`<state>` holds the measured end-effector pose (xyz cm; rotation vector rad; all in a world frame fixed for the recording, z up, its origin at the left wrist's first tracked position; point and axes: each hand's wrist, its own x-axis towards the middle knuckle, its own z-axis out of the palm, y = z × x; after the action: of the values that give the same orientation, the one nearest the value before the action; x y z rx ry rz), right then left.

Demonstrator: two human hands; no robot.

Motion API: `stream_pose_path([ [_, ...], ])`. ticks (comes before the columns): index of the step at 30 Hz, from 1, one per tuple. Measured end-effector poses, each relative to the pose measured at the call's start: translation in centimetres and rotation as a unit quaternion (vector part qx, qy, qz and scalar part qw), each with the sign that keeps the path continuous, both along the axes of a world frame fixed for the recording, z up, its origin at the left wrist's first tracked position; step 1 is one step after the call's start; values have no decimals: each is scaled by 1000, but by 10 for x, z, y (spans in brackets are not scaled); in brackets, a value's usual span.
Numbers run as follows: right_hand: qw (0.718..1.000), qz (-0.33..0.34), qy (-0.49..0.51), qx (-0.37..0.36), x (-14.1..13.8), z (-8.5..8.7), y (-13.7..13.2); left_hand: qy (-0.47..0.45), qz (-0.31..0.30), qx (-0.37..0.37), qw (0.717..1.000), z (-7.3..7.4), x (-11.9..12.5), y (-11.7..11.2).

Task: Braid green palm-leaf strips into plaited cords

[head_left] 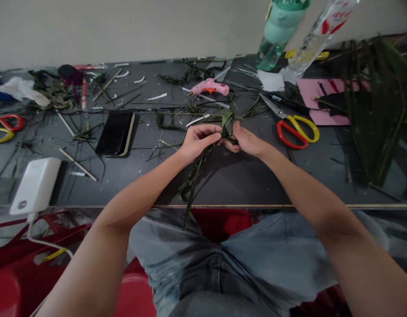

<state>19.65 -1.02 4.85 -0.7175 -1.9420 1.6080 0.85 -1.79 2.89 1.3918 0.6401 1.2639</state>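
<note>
Between my two hands is a braided strip of green leaf [192, 172], with a folded loop at its top and a long tail hanging over the table's front edge. My left hand [200, 141] pinches the strip just below the loop. On the other side, my right hand [243, 140] closes its thumb and fingers on the same leaf piece. Its fingertips are partly hidden behind the leaf. Just beyond the hands lies a pink glue gun [210, 87] with a small red light. To the right rest scissors [297, 132] with red and yellow handles.
A phone [115, 133] and a white power bank [36, 185] lie to the left. A green bottle [277, 37] and a clear plastic bottle [317, 39] stand at the back. Large leaves [376, 110] cover the right side. Leaf scraps and sticks litter the dark table [249, 185].
</note>
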Motion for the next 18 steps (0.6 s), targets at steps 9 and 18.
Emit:
stream_pose_path([
  [9, 975, -220, 13, -31, -16, -15, -2, 86, 53, 53, 993, -3, -10, 10],
  [18, 932, -250, -129, 230, -12, -13, -7, 70, 117, 24, 990, -7, -9, 13],
])
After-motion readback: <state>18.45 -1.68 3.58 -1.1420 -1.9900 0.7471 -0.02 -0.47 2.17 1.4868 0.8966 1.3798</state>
